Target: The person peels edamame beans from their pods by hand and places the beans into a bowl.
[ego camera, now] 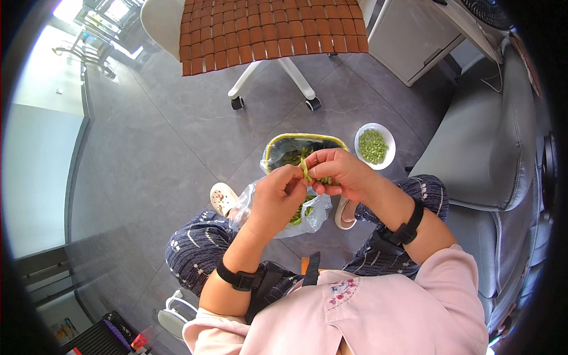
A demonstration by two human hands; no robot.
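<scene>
Between the fingertips of both hands is a green bean pod (304,167). My left hand (277,193) pinches it from the left side, and my right hand (339,174) grips it from the right. Some loose green beans (327,180) show under my right fingers. Below my hands stands a bin with a yellow rim (306,135) and a clear liner, with green pods or shells inside. A clear plastic bag (320,213) holding green pods (301,213) lies nearer my body, partly hidden by my left hand. A white bowl (391,151) of shelled green beans (372,146) sits right of the bin.
A white wheeled chair with a brown tile seat mat (273,33) stands ahead on the grey tiled floor (146,133). At the right are a grey padded chair (475,133) and a pale cabinet (410,40). My feet, in cream clogs (222,198), flank the bag.
</scene>
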